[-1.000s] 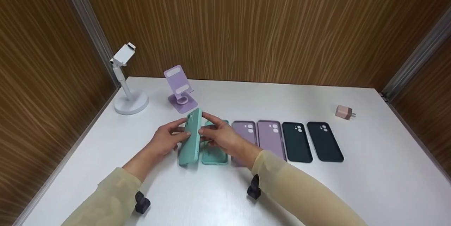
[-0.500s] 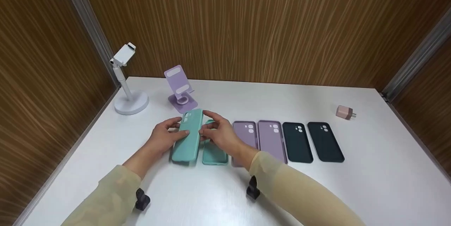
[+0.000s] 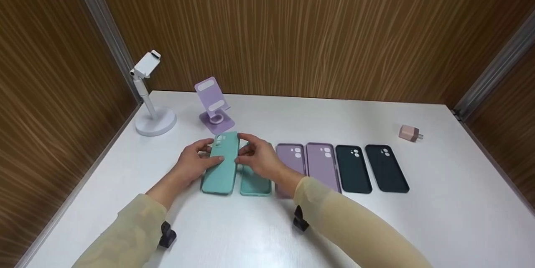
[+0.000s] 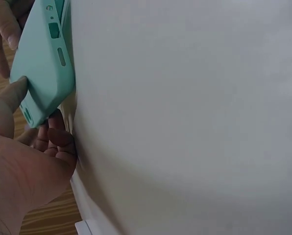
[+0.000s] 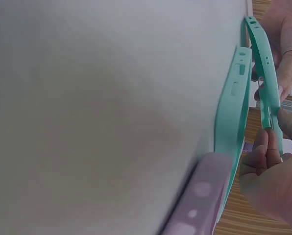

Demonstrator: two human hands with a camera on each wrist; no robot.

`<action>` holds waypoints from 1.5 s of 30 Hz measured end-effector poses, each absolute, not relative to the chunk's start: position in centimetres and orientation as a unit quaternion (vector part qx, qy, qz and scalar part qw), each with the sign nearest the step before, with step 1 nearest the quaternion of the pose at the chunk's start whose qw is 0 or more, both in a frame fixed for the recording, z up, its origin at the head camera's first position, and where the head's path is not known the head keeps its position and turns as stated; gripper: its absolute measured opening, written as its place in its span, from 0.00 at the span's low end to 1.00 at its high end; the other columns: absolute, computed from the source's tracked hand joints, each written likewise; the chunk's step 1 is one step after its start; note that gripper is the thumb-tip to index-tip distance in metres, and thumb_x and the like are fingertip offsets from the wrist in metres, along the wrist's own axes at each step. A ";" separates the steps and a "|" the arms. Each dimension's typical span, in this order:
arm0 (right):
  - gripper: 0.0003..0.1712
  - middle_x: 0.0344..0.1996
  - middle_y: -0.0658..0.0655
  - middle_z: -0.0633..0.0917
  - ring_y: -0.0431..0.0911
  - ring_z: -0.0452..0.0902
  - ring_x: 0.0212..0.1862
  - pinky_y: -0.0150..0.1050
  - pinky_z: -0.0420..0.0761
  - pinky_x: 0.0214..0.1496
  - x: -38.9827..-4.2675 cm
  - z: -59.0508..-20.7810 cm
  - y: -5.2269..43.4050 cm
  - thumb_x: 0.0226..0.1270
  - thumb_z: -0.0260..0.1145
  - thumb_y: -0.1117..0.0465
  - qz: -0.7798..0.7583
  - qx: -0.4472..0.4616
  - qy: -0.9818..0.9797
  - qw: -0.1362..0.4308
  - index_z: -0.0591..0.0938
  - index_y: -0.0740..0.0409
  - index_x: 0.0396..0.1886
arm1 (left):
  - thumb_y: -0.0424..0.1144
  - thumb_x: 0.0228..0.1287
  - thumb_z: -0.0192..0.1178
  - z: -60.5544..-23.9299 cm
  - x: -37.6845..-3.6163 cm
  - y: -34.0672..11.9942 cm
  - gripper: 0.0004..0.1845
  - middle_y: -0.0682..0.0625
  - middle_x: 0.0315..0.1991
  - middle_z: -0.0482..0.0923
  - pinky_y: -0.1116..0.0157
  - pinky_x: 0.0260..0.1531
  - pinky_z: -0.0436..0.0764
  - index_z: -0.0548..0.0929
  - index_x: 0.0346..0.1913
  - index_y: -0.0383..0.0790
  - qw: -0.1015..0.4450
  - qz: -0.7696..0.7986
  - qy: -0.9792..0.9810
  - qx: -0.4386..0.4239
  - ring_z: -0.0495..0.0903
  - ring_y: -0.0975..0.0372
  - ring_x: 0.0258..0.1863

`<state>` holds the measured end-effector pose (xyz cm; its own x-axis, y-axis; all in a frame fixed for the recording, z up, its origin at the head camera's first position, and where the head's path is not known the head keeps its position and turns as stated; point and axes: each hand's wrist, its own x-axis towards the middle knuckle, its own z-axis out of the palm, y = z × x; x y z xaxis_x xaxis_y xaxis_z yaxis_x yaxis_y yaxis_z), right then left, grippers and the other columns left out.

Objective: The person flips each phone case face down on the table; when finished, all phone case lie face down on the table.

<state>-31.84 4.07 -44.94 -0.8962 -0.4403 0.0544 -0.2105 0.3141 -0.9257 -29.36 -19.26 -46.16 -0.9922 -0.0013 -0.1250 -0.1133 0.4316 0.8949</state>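
Observation:
Both hands hold one mint-green phone case [image 3: 220, 165] by its long edges, back side up, close over the white table [image 3: 259, 234]. My left hand [image 3: 211, 151] pinches its left edge between thumb and fingers. On the right edge my right hand [image 3: 240, 148] does the same. In the left wrist view the case [image 4: 40, 63] is tilted a little off the tabletop. A second mint-green case [image 3: 255, 184] lies flat just to the right, partly under my right hand, and shows on the table in the right wrist view [image 5: 231, 117].
Right of the mint cases lie two purple cases [image 3: 322, 163] and two dark cases [image 3: 386, 168] in a row. A purple phone stand [image 3: 215, 107] and a white clamp stand [image 3: 154, 105] are at the back left. A pink charger [image 3: 408, 133] sits at the right.
The held mint case stood on its long edge a second ago. It has turned back side up and come down towards the table, left of the other mint case.

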 end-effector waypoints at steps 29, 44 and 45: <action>0.43 0.48 0.54 0.87 0.44 0.81 0.49 0.42 0.80 0.61 -32.8 -45.5 4.3 0.71 0.74 0.67 -0.518 -0.194 0.821 0.144 0.68 0.55 0.82 | 0.43 0.69 0.74 -47.1 -29.6 -20.1 0.42 0.41 0.63 0.75 0.60 0.55 0.75 0.66 0.81 0.39 0.064 0.524 0.849 -0.017 0.73 0.54 0.54; 0.42 0.52 0.54 0.86 0.48 0.81 0.53 0.46 0.79 0.63 -33.0 -45.9 4.2 0.71 0.75 0.64 -0.480 -0.195 0.844 0.141 0.69 0.56 0.81 | 0.43 0.69 0.74 -47.4 -29.6 -20.2 0.43 0.41 0.60 0.77 0.63 0.49 0.74 0.65 0.80 0.36 0.066 0.511 0.857 -0.007 0.73 0.56 0.49; 0.42 0.52 0.54 0.86 0.47 0.81 0.53 0.46 0.79 0.63 -33.0 -45.9 4.2 0.71 0.75 0.64 -0.478 -0.195 0.844 0.141 0.69 0.56 0.81 | 0.43 0.69 0.74 -47.5 -29.6 -20.2 0.43 0.41 0.60 0.77 0.63 0.49 0.74 0.65 0.80 0.36 0.067 0.511 0.857 -0.007 0.72 0.56 0.49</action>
